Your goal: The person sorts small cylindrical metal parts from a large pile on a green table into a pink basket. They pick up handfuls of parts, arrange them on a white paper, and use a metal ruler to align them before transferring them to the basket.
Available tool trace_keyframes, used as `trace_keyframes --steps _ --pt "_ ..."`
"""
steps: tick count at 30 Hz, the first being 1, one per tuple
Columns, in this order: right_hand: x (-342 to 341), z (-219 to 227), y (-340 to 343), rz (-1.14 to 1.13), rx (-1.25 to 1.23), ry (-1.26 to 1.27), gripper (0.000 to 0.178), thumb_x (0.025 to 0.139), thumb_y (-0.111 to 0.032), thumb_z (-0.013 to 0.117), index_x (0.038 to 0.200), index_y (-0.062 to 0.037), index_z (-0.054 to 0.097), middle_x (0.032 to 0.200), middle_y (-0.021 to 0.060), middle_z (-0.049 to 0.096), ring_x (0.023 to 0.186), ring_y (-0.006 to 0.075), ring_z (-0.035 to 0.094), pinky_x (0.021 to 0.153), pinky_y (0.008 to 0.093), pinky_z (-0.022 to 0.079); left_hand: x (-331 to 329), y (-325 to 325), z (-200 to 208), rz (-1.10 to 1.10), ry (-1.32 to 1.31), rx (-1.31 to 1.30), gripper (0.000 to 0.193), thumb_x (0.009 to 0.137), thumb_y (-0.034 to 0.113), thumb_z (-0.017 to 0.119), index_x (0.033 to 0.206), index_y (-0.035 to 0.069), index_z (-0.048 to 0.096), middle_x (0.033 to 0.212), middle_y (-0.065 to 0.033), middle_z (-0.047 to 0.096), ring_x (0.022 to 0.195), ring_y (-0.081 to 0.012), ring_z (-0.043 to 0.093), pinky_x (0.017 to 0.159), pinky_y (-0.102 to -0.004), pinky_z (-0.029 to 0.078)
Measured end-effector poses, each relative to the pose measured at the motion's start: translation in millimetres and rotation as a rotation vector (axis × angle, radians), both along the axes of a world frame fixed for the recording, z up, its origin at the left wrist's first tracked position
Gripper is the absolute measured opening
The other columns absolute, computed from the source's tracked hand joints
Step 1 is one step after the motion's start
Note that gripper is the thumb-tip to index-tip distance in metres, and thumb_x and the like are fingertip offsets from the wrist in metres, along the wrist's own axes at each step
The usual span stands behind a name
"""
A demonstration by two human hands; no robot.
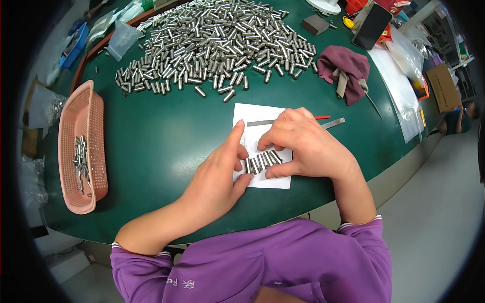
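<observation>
Steel pins (260,162) are rowed on paper (277,182), long axes pointed roughly forward.
The row's ends are flanked closely by left hand (221,165) and right hand (304,144), fingers spread; any contact cannot be told.

Short, shiny, silvery metal pins (261,161) lie side by side in a tight row on a white sheet (278,182), a little toward six o'clock from its middle. The row slants from about eight o'clock up to two. Its leftmost pins point nearly at twelve; those at the right tilt toward eleven. The fingers of both hands (217,169) (305,141) curl around the row's ends.
</observation>
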State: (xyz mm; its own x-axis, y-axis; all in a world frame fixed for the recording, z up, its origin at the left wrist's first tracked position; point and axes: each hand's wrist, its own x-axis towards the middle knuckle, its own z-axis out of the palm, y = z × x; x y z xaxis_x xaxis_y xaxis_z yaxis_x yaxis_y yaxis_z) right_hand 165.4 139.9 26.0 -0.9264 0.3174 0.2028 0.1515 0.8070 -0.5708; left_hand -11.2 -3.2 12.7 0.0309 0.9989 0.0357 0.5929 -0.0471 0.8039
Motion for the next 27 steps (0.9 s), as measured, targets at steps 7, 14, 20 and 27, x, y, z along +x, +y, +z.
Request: trace_keyframes --steps 7,14,20,27 --pt "-1.9 4.0 2.6 -0.036 0.050 0.147 0.033 0.062 -0.022 0.082 0.089 -0.0157 0.066 0.072 -0.0044 0.054 0.083 0.0187 0.051 0.080 0.0334 0.036 -6.5 8.9 -8.7 0.096 -0.557 0.127 0.092 0.076 -0.013 0.062 0.150 0.007 0.010 0.110 -0.0130 0.053 0.088 -0.0135 0.057 0.078 -0.0262 0.048" --pt "-3.2 5.5 5.8 -0.007 0.147 0.268 0.030 0.067 -0.019 0.077 0.095 -0.0204 0.066 0.079 -0.0044 0.058 0.084 0.0194 0.054 0.078 0.0359 0.040 -6.7 12.7 -8.4 0.136 -0.804 0.135 0.089 0.078 -0.015 0.059 0.150 0.009 0.010 0.114 -0.0137 0.049 0.091 -0.0139 0.058 0.081 -0.0254 0.048" --pt "-9.3 -0.7 0.3 0.075 0.324 0.309 0.039 0.066 -0.015 0.076 0.104 -0.0213 0.070 0.076 -0.0043 0.054 0.081 0.0181 0.053 0.073 0.0339 0.040 -6.9 11.6 -10.1 0.135 -0.834 0.146 0.088 0.079 -0.015 0.058 0.150 0.009 0.010 0.114 -0.0129 0.048 0.094 -0.0152 0.058 0.083 -0.0260 0.048" --pt "-5.5 -2.3 13.8 -0.198 0.472 0.413 0.040 0.066 -0.009 0.072 0.104 -0.0194 0.070 0.078 -0.0034 0.055 0.079 0.0188 0.054 0.071 0.0346 0.041 -8.7 12.8 -9.8 0.144 -0.901 0.163 0.088 0.079 -0.016 0.059 0.149 0.008 0.010 0.112 -0.0134 0.049 0.095 -0.0160 0.059 0.081 -0.0264 0.049"
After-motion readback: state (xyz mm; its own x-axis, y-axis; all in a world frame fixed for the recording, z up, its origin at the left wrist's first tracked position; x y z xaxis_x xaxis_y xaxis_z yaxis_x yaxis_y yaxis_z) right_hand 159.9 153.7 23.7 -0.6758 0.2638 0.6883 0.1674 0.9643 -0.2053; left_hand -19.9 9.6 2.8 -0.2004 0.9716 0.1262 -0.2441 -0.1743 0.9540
